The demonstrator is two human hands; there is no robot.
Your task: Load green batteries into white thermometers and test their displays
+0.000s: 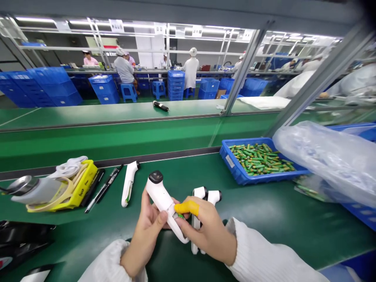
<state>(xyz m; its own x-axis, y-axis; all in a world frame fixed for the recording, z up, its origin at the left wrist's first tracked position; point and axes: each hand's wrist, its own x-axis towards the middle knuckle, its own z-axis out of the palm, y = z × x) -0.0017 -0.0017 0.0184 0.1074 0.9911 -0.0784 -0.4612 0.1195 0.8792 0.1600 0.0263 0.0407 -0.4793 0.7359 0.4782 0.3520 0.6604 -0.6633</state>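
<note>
My left hand (147,231) grips a white handheld thermometer (162,197) by its handle, its dark head pointing up. My right hand (205,229), an orange cot on the forefinger, presses a green battery (180,216) into the open handle. Two more white thermometers (202,196) lie just behind my right hand. Another white thermometer (129,182) rests on the green mat to the left.
A blue tray (239,176) of green batteries stands at right, beside a clear plastic bag (329,160). A yellow holder (79,188) with a silver tool and black pens (104,188) sits at left. Behind runs a green conveyor belt (117,137); workers stand beyond.
</note>
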